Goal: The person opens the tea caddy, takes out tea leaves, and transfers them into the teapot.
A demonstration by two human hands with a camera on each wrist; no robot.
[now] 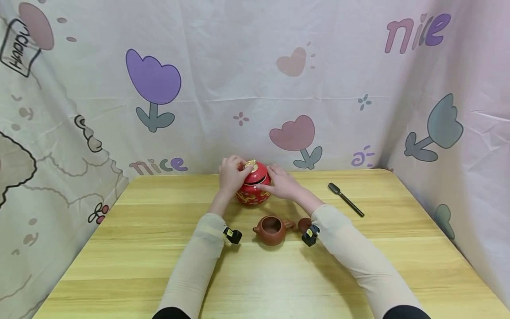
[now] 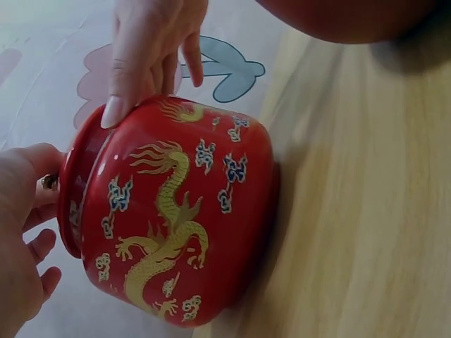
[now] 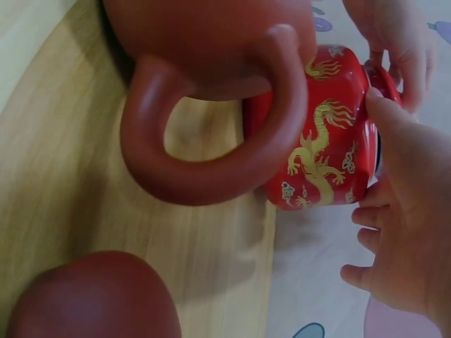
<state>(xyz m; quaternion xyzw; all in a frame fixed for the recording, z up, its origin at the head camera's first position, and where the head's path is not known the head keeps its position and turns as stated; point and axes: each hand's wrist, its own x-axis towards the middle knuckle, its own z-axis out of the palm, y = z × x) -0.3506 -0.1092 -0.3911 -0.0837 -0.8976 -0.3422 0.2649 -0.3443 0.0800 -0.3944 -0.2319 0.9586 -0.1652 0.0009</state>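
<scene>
A round red jar [image 1: 252, 198] with gold dragons and small cloud marks stands near the table's back edge. My left hand [image 1: 232, 175] pinches the gold knob of its red lid [image 1: 259, 173] between thumb and fingers. The lid sits tilted at the mouth, with a dark gap showing on the right side. From the right, my right hand [image 1: 283, 183] holds the jar near its neck, the thumb in front and the other fingers behind, as the right wrist view shows the jar [image 3: 328, 141] between them.
A reddish-brown clay teapot [image 1: 271, 235] with an uncovered top stands nearer, between the forearms. Beside its handle lies a small brown rounded piece [image 1: 304, 224], partly behind the right wrist camera. A dark spoon-like tool [image 1: 345, 200] lies at right. Printed cloth [image 1: 223, 66] hangs behind the table.
</scene>
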